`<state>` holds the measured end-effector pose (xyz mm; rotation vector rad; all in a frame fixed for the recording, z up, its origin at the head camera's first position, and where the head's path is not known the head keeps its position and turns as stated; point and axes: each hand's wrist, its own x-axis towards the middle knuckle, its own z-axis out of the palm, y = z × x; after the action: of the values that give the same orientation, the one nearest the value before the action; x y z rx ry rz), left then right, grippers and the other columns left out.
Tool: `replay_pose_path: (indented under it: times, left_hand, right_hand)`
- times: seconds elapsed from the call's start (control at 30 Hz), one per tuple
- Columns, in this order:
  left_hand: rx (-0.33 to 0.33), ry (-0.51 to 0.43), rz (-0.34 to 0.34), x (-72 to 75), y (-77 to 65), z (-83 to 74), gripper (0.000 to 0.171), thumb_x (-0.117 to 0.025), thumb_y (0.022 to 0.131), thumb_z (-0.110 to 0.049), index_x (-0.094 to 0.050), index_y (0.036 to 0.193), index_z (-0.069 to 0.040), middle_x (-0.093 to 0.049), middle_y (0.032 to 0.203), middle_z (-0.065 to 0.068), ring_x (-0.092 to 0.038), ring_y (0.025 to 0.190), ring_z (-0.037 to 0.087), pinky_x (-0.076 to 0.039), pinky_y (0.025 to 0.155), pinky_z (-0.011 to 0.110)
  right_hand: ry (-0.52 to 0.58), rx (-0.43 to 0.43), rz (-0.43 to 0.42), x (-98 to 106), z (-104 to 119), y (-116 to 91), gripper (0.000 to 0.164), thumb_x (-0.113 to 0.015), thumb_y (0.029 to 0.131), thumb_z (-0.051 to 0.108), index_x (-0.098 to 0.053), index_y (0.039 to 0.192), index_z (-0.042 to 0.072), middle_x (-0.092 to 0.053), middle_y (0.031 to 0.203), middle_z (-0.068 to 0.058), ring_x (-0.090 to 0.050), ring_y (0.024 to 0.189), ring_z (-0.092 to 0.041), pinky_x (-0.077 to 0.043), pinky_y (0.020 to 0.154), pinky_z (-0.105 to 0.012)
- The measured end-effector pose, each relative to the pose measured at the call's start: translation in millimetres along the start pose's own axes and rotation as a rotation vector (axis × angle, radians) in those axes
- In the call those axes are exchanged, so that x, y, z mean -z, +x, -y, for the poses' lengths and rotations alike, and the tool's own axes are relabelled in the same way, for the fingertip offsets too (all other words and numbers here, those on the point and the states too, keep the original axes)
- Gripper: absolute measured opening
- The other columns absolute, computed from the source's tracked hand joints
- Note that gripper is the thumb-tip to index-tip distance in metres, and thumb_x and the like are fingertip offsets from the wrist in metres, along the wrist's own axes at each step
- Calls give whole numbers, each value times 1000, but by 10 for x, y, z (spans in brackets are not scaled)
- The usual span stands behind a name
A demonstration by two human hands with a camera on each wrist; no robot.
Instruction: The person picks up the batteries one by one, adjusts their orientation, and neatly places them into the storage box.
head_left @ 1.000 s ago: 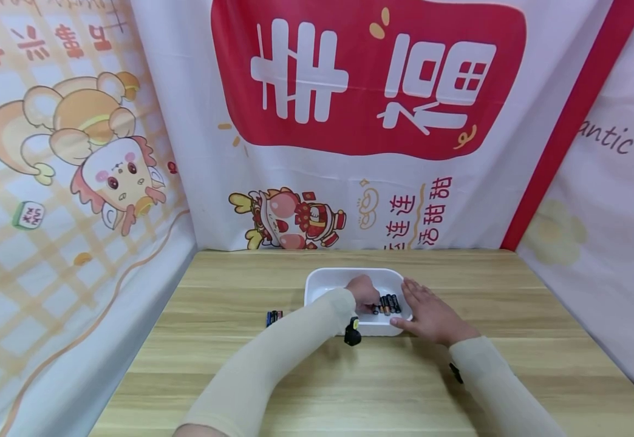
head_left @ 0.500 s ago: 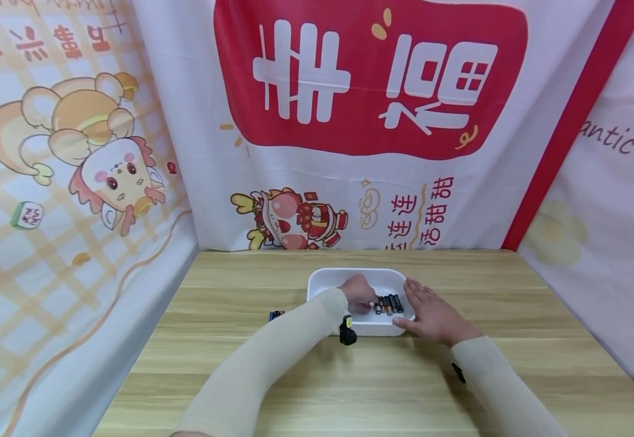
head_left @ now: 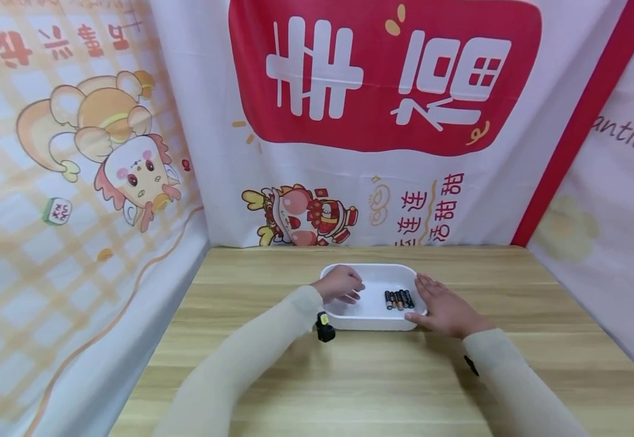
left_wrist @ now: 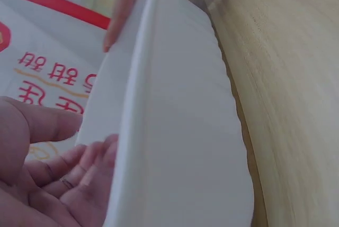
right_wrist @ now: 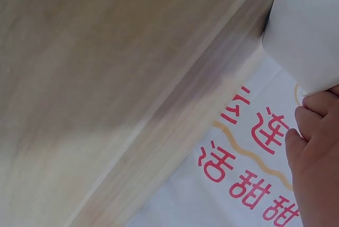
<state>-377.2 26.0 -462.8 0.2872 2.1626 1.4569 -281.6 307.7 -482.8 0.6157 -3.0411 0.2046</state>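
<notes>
L grip, fingers apart, hung at tray's 9 o'clock; R grip clamped its 3 o'clock end, beside in-tray batts, prob. light, stiff, slick, best pinched mid-barrel.

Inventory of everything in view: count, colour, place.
Table: one, light wood, across the foreground
Tray: one, white, on the table
Batteries: about five, mostly black, side by side in the tray's right part
Printed cloth: count unclear, mostly white, behind and on both sides
Wrist devices: two, black, left and right
Sleeves: two, cream, left and right
Left hand: one, bare, at the tray's left end
Right hand: one, bare, touching the tray's right end
</notes>
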Motion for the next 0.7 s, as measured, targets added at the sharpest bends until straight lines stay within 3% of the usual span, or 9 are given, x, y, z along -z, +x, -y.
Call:
replay_pose_path:
  times: [0.3, 0.47, 0.7]
  left_hand:
    - [-54, -155, -8, 520, -356, 39, 28, -63, 94, -10, -58, 119, 2, -58, 119, 26, -65, 97, 34, -60, 74, 36]
    - [-45, -165, -32, 746, -553, 159, 32, -63, 95, -12, -57, 121, 4, -59, 117, 23, -65, 95, 31, -60, 75, 35]
    - [-21, -134, -54, 993, -754, 439, 26, -63, 94, -10, -59, 116, 4, -60, 115, 24, -65, 95, 33, -57, 84, 45]
  right_hand:
    - [-14, 7, -7, 57, -37, 31, 102, -40, 89, 74, -23, 150, -6, -17, 158, -20, -17, 144, -39, -18, 116, -53]
    - [18, -12, -7, 37, 20, -14, 101, -46, 88, 72, -23, 151, -4, -16, 158, -19, -17, 143, -40, -18, 116, -55]
    - [13, -32, -7, -11, 75, -20, 102, -42, 87, 75, -22, 152, -2, -16, 159, -17, -17, 144, -38, -19, 116, -54]
